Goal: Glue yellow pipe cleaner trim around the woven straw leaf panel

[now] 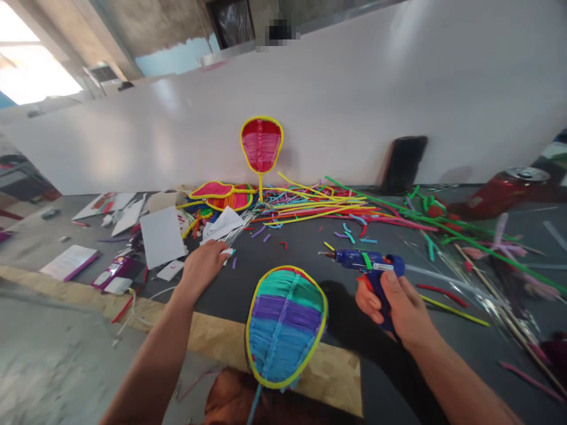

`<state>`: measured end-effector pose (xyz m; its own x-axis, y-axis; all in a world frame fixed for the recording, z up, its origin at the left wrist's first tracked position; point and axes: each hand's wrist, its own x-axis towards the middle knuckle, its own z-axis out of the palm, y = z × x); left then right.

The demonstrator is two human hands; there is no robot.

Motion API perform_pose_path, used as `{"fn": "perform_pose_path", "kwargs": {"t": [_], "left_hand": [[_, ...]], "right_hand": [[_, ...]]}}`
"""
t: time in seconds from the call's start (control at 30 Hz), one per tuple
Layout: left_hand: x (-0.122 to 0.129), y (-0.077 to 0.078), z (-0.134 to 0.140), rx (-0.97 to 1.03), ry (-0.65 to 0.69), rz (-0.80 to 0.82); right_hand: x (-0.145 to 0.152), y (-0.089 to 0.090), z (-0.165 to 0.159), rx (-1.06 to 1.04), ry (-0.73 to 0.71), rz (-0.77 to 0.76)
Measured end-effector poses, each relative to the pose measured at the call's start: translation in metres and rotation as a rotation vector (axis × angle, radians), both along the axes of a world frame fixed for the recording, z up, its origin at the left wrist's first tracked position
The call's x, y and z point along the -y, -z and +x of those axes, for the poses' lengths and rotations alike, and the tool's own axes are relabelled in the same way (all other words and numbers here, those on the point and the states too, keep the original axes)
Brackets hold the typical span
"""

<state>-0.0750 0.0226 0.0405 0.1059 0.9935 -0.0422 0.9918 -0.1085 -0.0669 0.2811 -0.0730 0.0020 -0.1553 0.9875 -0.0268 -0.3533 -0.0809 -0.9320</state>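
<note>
My right hand (398, 307) is wrapped round the handle of a blue hot glue gun (367, 260), its nozzle pointing left over the dark tabletop. My left hand (204, 264) is closed at the fingertips beside folded white paper (224, 224); a small whitish-teal bit shows at the fingers, too small to name. Between my forearms, at the table's front edge, is a leaf-shaped pipe-cleaner piece (286, 319) with teal, purple and blue bands, a yellow rim and a blue stem. Neither hand touches it.
A red-and-pink pipe-cleaner piece (261, 144) stands against the white board (354, 88). Loose pipe cleaners (319, 206) lie in front. A phone (404, 164) and a red can (505, 192) stand at the right. White cards (162, 236) and a purple box cutter (114, 271) lie left.
</note>
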Motion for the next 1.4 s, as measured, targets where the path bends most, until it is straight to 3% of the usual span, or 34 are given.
{"fn": "perform_pose_path", "kwargs": {"t": [0.13, 0.23, 0.4, 0.53, 0.67, 0.93, 1.4], "left_hand": [[0.004, -0.012, 0.017, 0.348, 0.027, 0.235], [0.010, -0.015, 0.043, 0.761, 0.001, 0.226], [0.027, -0.009, 0.097, 1.484, -0.028, -0.197], [0.038, -0.004, 0.127, 1.785, -0.053, -0.473], [0.041, -0.001, 0.138, 1.841, -0.063, -0.518], [0.044, 0.001, 0.141, 1.776, -0.082, -0.371], [0.040, -0.002, 0.129, 1.925, -0.181, -0.395]], "right_hand": [[0.000, 0.004, 0.000, -0.008, 0.023, 0.010], [0.000, 0.006, -0.001, 0.035, 0.020, 0.023], [0.002, 0.013, -0.004, 0.012, 0.008, 0.070], [0.003, 0.015, -0.005, 0.002, -0.008, 0.090], [0.004, 0.012, -0.006, 0.006, -0.002, 0.099], [0.005, 0.011, -0.009, 0.080, 0.033, 0.166], [0.000, 0.009, -0.003, -0.085, -0.080, 0.074]]}}
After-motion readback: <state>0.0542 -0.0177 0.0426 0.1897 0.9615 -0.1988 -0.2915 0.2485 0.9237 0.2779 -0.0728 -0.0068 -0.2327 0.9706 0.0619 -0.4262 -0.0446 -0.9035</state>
